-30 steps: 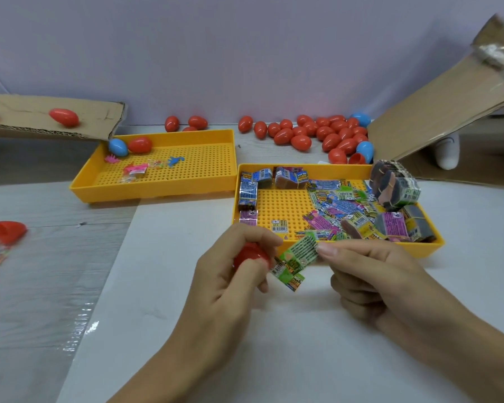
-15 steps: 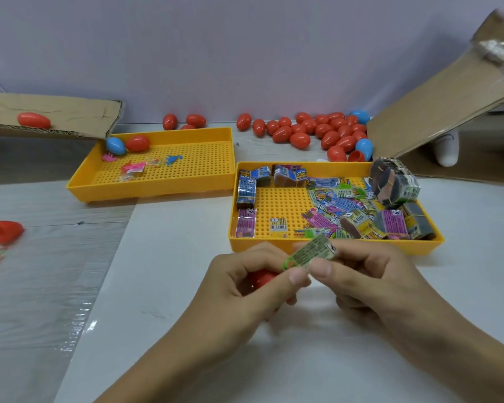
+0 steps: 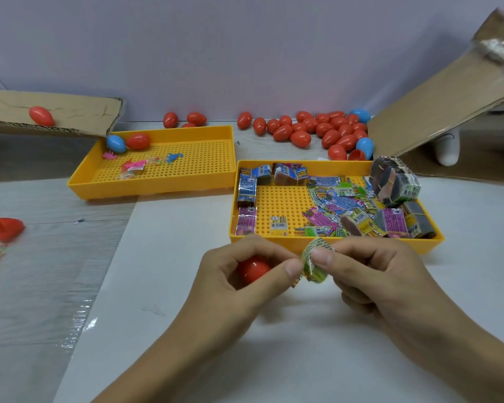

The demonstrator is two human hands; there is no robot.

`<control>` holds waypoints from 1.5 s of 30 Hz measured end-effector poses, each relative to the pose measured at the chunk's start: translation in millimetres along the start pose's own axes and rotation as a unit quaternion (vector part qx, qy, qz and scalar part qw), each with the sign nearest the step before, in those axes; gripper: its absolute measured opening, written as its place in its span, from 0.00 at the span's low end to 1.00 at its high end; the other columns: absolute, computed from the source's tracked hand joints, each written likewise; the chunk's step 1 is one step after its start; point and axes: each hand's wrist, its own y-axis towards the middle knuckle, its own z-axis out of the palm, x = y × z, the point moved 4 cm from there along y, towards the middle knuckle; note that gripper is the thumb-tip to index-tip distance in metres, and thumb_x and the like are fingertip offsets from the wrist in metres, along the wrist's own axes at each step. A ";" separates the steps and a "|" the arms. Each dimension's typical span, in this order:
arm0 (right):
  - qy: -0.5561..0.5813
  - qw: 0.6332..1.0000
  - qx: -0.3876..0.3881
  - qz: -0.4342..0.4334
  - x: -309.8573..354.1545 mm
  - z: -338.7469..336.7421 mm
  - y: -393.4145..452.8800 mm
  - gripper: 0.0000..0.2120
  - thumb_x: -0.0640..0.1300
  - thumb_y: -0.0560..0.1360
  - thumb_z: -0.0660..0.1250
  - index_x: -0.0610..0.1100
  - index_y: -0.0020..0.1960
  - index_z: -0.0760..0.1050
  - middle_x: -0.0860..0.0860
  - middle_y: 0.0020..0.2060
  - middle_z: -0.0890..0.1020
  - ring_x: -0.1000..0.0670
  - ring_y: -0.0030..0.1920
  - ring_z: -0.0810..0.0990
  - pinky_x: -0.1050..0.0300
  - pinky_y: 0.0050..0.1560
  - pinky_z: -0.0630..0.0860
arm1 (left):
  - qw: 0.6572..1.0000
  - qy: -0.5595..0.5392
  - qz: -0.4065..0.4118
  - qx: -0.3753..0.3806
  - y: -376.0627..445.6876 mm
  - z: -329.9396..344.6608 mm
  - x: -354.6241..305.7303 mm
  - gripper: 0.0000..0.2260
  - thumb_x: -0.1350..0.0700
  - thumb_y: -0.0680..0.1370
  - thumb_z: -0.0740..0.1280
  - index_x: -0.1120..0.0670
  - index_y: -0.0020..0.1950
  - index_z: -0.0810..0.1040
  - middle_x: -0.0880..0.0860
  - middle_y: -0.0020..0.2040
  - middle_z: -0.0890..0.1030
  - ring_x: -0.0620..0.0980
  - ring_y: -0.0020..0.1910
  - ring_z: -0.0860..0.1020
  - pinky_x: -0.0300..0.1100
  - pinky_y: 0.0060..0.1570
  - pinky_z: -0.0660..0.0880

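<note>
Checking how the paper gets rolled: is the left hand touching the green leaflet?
Touching. Head view: the left hand, which also grips the red egg, presses a fingertip on the green leaflet that the right hand pinches.

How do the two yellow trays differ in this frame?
The left tray holds one blue egg, one red egg and a few small toys; the right tray holds printed leaflets and banded bundles. The left tray's floor is mostly bare; the right tray's is half covered. The left tray sits farther back than the right tray. Both are yellow with perforated floors.
</note>
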 end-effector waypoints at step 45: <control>0.024 0.995 0.056 -0.078 3.9 3.3 -2.7 0.12 0.49 0.55 0.82 0.47 0.33 0.82 0.47 0.37 0.76 0.50 0.32 0.73 0.66 0.31 0.69 | 0.997 -0.054 0.049 -0.012 4.1 -3.4 0.6 0.04 0.53 0.68 0.73 0.48 0.40 0.86 0.46 0.42 0.81 0.44 0.36 0.77 0.33 0.33 0.72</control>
